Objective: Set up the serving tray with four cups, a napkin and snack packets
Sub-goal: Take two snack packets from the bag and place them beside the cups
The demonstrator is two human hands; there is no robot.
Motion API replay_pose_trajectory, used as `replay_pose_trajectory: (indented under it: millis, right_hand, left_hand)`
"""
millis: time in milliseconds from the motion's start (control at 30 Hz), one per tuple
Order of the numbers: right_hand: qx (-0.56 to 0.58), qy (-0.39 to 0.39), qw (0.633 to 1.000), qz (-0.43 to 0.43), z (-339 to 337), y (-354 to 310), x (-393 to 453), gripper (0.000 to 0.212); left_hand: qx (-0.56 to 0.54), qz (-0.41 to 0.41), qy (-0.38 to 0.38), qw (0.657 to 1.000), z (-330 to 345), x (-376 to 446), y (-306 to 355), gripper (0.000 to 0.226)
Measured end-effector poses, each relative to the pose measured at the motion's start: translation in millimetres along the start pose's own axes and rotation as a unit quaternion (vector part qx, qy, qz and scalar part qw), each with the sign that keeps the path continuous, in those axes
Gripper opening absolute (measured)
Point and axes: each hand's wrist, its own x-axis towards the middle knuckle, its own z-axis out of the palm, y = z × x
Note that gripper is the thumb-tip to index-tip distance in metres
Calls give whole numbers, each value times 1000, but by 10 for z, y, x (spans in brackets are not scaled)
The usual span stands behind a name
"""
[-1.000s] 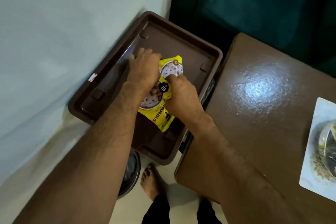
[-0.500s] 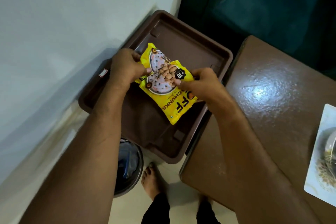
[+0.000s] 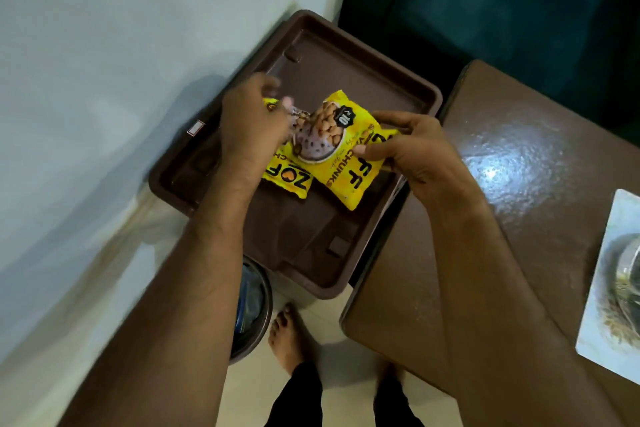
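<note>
- The right hand [image 3: 412, 152] pinches one yellow foil snack packet [image 3: 341, 152] by its right edge, above the brown plastic serving tray [image 3: 349, 76].
- The left hand [image 3: 251, 125] covers a second yellow packet [image 3: 289, 177] further left; it's blurred, so I cannot tell if it grips.
- I'd lay both flat, side by side at one end, leaving room for cups and napkin.
- The glossy brown table [image 3: 512, 156] stands just right.

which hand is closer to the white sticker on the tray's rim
Left. The left hand is just beside the white sticker on the tray; the right hand is across the tray, holding a yellow packet.
</note>
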Motion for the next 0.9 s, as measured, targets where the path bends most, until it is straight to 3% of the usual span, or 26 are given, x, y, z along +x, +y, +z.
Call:
replay_pose_trajectory:
  millis: [133,300,533,633,733,833,900]
  right_hand:
    - [35,29,999,-25,11,-2,2,31]
    - [87,41,994,-51,25,0,-46,22]
    - [165,117,979,-7,-29,-10,-53,7]
    - [130,149,980,-24,6,-38,-27,14]
    - [40,221,970,-94,35,-33,22,10]
    - [40,316,939,-129,47,-12,7,32]
    - [62,330,934,-123,93,22,-21,47]
  left_hand:
    - [-157,-11,-114,981,223,-89,219,29]
    - [-233,-89,-83,965,262,-92,145,6]
    - [-295,-138,-55,944,243,-182,73,15]
    - [-293,-136,-73,944,284,-186,115,16]
    - [-297,-145,-80,940,356,-178,149,25]
    - [-323,-174,-30,930,376,-123,118,25]
    - [-370,-202,2,907,365,-93,92,24]
